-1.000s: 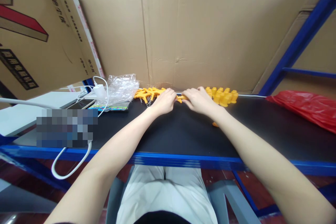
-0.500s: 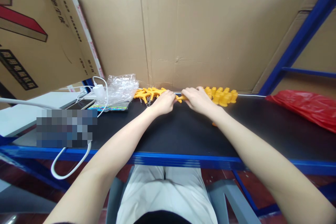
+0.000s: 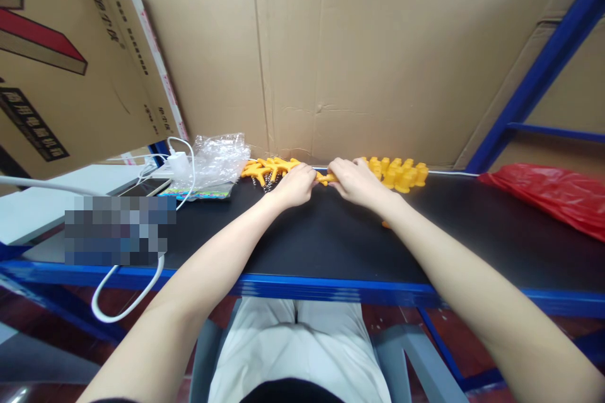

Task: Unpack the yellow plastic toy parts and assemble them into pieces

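Observation:
My left hand (image 3: pixel 297 185) and my right hand (image 3: pixel 353 181) are close together over the back of the black work surface. Both have closed fingers on a small yellow-orange plastic piece (image 3: pixel 324 177), whose middle shows in the gap between them; its ends are hidden by the fingers. Just left of my left hand lies a pile of yellow branched plastic pieces (image 3: pixel 265 169), with dark metal chains or springs (image 3: pixel 270 181) hanging among them. Beside my right hand, several yellow spool-like pieces (image 3: pixel 403 177) stand upright in a group. A small orange bit (image 3: pixel 386 224) peeks out beside my right forearm.
Clear plastic bags (image 3: pixel 217 160) lie at the back left, near a white charger (image 3: pixel 178 165) with cables and a phone (image 3: pixel 144 187). A red plastic bag (image 3: pixel 548 195) rests at right. Cardboard (image 3: pixel 378 63) walls the back; a blue rail (image 3: pixel 331 286) edges the front.
My right hand's fingers have shifted slightly around the yellow-orange piece. My left hand and the things on the surface look the same.

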Demonstrator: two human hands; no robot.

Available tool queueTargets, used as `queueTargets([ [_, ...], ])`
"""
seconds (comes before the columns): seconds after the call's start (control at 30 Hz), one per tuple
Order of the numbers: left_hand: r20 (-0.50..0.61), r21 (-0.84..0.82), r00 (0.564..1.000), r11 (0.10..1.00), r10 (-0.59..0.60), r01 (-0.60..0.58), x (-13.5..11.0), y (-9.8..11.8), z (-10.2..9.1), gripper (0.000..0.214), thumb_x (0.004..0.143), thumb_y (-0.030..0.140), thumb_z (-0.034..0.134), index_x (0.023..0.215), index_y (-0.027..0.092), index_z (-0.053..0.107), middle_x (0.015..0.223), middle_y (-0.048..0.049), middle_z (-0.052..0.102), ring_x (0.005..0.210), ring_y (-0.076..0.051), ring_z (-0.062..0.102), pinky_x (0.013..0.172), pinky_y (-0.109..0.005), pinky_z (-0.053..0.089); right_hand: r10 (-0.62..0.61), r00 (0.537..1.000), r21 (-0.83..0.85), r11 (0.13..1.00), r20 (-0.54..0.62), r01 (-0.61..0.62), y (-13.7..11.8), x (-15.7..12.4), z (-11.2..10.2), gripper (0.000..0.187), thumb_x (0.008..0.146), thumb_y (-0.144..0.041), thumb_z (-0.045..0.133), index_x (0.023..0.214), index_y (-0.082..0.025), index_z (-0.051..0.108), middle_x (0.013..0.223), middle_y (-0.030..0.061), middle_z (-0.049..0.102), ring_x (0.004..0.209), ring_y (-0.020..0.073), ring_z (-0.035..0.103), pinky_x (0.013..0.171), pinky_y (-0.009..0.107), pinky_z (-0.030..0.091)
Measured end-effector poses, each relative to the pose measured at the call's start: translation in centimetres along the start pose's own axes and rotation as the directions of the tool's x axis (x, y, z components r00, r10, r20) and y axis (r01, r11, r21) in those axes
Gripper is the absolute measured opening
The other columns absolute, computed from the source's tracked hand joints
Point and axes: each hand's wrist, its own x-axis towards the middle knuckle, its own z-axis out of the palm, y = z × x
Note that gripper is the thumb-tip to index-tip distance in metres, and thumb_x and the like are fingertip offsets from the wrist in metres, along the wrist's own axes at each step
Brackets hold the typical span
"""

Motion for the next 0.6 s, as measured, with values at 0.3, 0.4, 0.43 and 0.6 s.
queueTargets([
  [0.3,0.015,-0.02,1.0,1.0,-0.001,0.001,-0.01,-0.1,0.21,0.019,0.089,0.021,0.039,0.084,0.015,0.056,0.088,-0.0109,0.059,0.09,-0.023,0.051,0.084,-0.038,0.043,0.002,0.998,-0.014,1.0,0.065,-0.001,0.13,-0.01,0.21,0.017,0.091,-0.022,0.039,0.096,-0.014,0.053,0.098,0.0137,0.062,0.089,0.0244,0.054,0.07,0.032,0.026],
  [0.4,-0.001,-0.031,1.0,0.999,-0.016,0.016,-0.02,-0.01,0.03,0.019,0.089,0.021,0.039,0.085,0.015,0.056,0.088,-0.0103,0.059,0.09,-0.023,0.051,0.083,-0.039,0.043,-0.013,1.0,0.009,1.0,0.003,0.013,0.37,-0.06,0.08,0.016,0.09,-0.02,0.04,0.101,-0.015,0.051,0.102,0.0135,0.061,0.09,0.0237,0.054,0.071,0.032,0.027],
  [0.43,-0.006,-0.027,1.0,0.999,-0.021,0.02,-0.05,-0.02,-0.02,0.019,0.089,0.021,0.039,0.085,0.015,0.056,0.089,-0.0104,0.059,0.09,-0.023,0.051,0.084,-0.038,0.044,-0.007,1.0,0.018,1.0,-0.005,0.007,0.4,-0.07,0.08,0.018,0.09,-0.022,0.041,0.104,-0.015,0.051,0.104,0.0138,0.06,0.09,0.0237,0.054,0.072,0.032,0.028],
  [0.6,0.001,0.005,1.0,1.0,-0.007,0.007,-0.17,-0.33,0.12,0.018,0.089,0.02,0.039,0.088,0.014,0.056,0.092,-0.0112,0.06,0.093,-0.023,0.052,0.086,-0.036,0.043,0.044,0.996,0.038,0.998,0.072,-0.047,0.21,0.0,0.32,0.026,0.093,-0.031,0.037,0.103,-0.014,0.054,0.104,0.0139,0.063,0.091,0.0247,0.056,0.072,0.033,0.028],
])
